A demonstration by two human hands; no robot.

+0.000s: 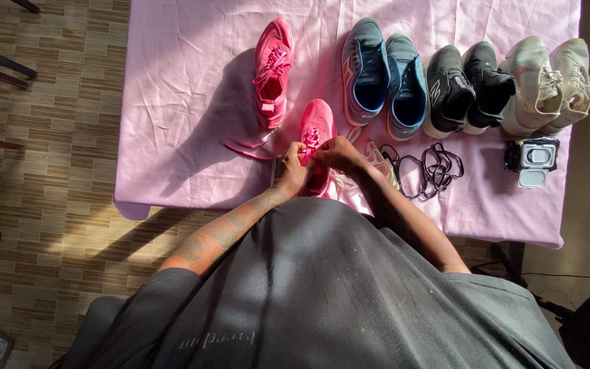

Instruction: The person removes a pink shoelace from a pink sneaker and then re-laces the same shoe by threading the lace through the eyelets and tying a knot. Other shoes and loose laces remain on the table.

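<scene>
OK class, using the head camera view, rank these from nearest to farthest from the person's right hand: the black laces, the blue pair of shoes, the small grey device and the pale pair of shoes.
From the right hand:
1. Black laces, just to its right on the cloth.
2. Blue pair of shoes, beyond it, middle of the row.
3. Small grey device, far right, near the table edge.
4. Pale pair of shoes, far right end of the row.

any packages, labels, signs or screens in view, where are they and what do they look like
No packages, signs or screens show.
Side marks on the blue shoes: pale, table centre.
White side mark on the black shoes: right of the blue pair.
Faint print on the grey shirt: bottom of view.
</scene>
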